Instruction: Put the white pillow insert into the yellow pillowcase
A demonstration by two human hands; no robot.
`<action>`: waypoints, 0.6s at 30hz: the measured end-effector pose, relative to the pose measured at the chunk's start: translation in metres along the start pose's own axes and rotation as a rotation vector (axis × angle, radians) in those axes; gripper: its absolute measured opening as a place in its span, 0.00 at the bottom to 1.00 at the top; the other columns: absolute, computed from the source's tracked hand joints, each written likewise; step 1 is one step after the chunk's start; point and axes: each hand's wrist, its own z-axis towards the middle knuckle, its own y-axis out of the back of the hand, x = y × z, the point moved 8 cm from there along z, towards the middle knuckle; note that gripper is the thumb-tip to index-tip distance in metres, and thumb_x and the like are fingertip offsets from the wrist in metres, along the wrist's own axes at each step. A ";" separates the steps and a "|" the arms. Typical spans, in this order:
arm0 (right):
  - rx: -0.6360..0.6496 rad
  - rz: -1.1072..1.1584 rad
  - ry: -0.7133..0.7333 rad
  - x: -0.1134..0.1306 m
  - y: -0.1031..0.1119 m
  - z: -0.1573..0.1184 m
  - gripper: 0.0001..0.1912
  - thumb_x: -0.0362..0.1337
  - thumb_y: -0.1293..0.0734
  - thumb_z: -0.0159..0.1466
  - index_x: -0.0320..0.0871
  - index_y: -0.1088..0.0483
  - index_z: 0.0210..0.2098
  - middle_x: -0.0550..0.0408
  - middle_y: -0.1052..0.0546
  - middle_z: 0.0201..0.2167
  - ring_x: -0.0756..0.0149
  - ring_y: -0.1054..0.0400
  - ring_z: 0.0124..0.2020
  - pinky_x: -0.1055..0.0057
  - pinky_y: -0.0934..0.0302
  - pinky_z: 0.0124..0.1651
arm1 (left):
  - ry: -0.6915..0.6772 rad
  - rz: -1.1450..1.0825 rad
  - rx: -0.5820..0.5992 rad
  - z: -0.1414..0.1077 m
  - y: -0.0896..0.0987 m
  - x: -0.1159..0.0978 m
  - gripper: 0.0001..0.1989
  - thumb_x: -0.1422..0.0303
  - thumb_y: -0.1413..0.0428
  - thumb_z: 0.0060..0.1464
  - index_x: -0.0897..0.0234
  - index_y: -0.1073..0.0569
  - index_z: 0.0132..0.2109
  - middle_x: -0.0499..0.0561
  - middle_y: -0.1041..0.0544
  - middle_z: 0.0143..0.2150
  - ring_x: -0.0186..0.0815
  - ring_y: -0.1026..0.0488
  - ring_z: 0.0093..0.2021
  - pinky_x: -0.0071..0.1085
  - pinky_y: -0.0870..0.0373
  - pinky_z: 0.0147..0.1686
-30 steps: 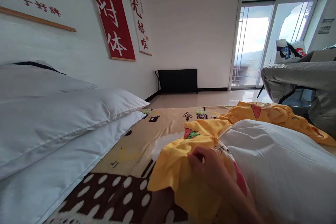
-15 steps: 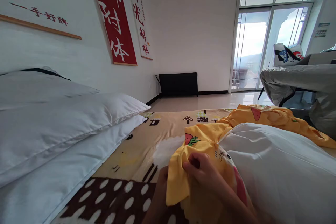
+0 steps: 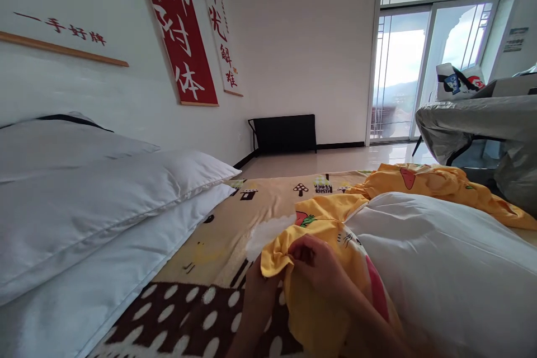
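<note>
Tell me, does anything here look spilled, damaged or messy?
Nothing looks spilled or damaged. The yellow printed cloth does look messy: bunched at the left hand and right hand, crumpled beyond the white bundle, not lying flat.

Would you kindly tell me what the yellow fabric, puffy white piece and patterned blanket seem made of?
Yellow fabric: matte, probably thin cotton-like cloth, judging by its crisp folds. Puffy white piece: smooth cloth, perhaps polyester, given its faint sheen and creases. Patterned blanket: likely plush fleece, given its soft, fuzzy-edged pattern.
</note>
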 end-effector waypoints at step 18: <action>-0.037 -0.329 0.105 0.016 0.025 -0.002 0.08 0.30 0.40 0.59 0.44 0.44 0.26 0.60 0.36 0.24 0.71 0.43 0.27 0.75 0.49 0.30 | 0.128 -0.260 0.121 0.007 -0.004 0.033 0.24 0.66 0.31 0.30 0.66 0.24 0.40 0.57 0.21 0.42 0.44 0.25 0.42 0.35 0.28 0.42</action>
